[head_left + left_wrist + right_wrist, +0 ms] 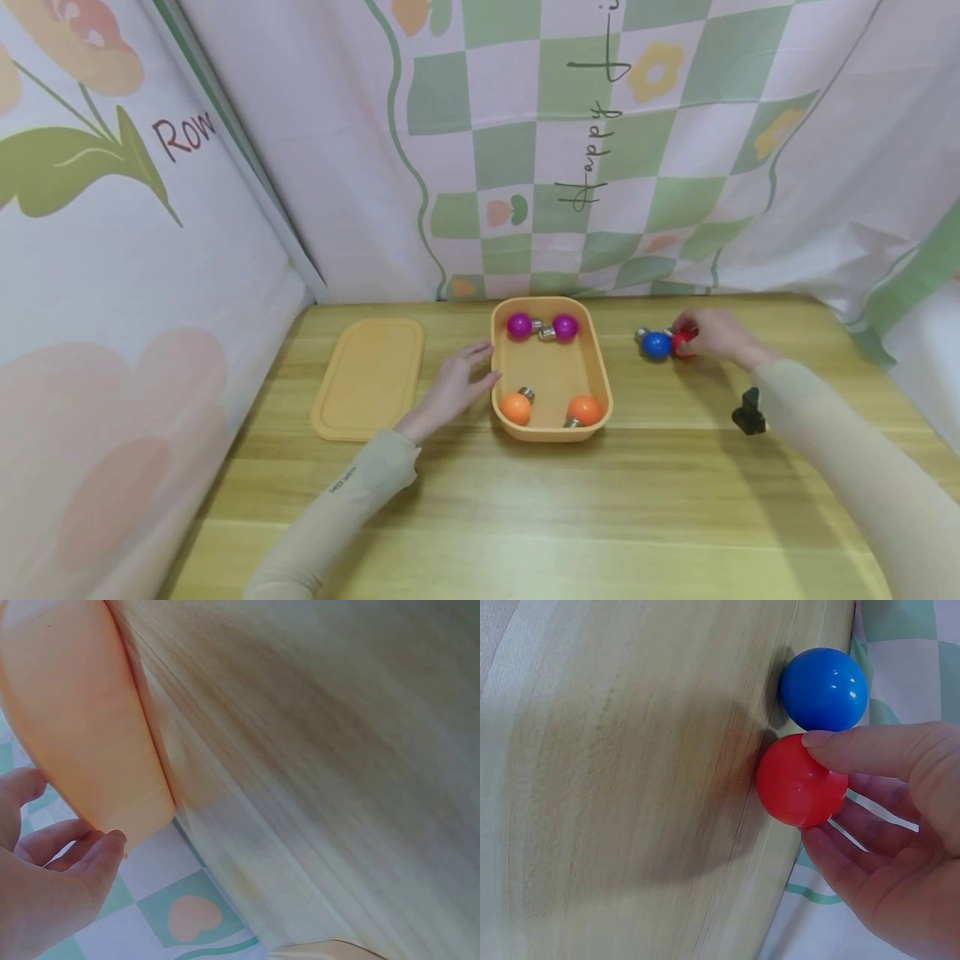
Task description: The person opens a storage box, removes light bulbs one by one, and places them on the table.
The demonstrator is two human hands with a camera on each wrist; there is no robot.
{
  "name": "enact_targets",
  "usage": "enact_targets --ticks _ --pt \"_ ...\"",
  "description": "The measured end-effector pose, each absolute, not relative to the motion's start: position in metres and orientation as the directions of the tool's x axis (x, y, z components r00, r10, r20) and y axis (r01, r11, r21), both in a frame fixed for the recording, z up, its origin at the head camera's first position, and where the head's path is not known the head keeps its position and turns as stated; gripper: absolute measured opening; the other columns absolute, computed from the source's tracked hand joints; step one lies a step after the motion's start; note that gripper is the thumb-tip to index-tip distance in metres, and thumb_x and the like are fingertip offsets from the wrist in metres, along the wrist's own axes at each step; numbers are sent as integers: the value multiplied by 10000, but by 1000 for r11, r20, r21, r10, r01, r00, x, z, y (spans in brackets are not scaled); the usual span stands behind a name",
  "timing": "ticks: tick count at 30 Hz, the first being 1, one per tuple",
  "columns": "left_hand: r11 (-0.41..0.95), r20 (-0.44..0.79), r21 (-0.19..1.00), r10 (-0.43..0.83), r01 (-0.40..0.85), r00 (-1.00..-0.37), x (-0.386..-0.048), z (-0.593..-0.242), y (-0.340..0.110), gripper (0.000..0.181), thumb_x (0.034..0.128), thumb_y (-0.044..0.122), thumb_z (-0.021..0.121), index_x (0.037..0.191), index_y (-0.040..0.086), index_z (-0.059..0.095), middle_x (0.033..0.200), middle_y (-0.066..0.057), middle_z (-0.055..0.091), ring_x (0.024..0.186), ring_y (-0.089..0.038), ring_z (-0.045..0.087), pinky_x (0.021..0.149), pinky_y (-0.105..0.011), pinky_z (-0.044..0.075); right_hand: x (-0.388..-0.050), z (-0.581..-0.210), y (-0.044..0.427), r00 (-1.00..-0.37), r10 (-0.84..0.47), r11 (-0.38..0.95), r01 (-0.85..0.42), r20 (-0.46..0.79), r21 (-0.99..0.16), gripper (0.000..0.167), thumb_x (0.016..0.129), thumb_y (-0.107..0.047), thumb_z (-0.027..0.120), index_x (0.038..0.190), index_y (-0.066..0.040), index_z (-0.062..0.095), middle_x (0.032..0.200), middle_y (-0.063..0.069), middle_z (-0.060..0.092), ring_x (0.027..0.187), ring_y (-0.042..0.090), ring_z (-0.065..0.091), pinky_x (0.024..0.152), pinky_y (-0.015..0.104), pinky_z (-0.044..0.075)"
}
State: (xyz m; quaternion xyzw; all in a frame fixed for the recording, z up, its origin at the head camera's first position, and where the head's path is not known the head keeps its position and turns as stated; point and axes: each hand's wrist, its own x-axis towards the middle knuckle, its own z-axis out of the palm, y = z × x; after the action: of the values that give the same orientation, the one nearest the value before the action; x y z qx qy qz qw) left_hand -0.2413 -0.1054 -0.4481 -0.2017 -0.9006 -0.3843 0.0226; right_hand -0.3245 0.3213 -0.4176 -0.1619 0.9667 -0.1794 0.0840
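Note:
My right hand (716,333) pinches a red light bulb (791,784) between thumb and fingers, low over the table at the right. Close beside it lies a blue light bulb (656,346); its metal base points away to the left. My left hand (452,385) rests its loosely spread fingers against the left side of a yellow-orange plastic box (551,436). Inside the box, two purple bulbs (565,327) lie at the far end, bases facing each other. Two orange bulbs (515,408) lie in the near corners. The red bulb's base is mostly hidden.
A flat lid (367,379) of the same colour lies left of the box. A small black object (748,412) stands near my right forearm. Patterned curtains (502,158) hang behind and to the left of the wooden table (525,517).

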Motion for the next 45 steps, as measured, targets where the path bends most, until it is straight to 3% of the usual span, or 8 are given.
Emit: enact_targets --ticks 22,39,45 --pt "634 208 668 343 389 -916 -243 -448 -105 520 949 201 661 1382 -49 516 1483 -205 499 1383 -380 476 1195 -484 375 -323 -415 326 -933 -347 885 -291 -98 -364 488 831 -142 742 1193 138 571 1177 382 604 1077 530 577 940 676 464" --pt "626 198 681 343 380 -918 -243 -448 -104 530 948 206 664 1385 -52 512 1480 -225 494 1389 -389 465 1203 -499 358 -317 -412 321 -926 -370 883 -324 -80 -339 379 818 -133 755 1089 104 636 1049 302 681 947 425 643 869 608 523" --pt "627 200 678 343 382 -918 -242 -447 -104 524 948 197 663 1383 -52 513 1477 -230 496 1386 -392 468 1200 -501 362 -317 -411 316 -931 -353 889 -303 -92 -344 384 828 -125 749 1115 103 633 1070 307 673 966 429 636 878 603 517"
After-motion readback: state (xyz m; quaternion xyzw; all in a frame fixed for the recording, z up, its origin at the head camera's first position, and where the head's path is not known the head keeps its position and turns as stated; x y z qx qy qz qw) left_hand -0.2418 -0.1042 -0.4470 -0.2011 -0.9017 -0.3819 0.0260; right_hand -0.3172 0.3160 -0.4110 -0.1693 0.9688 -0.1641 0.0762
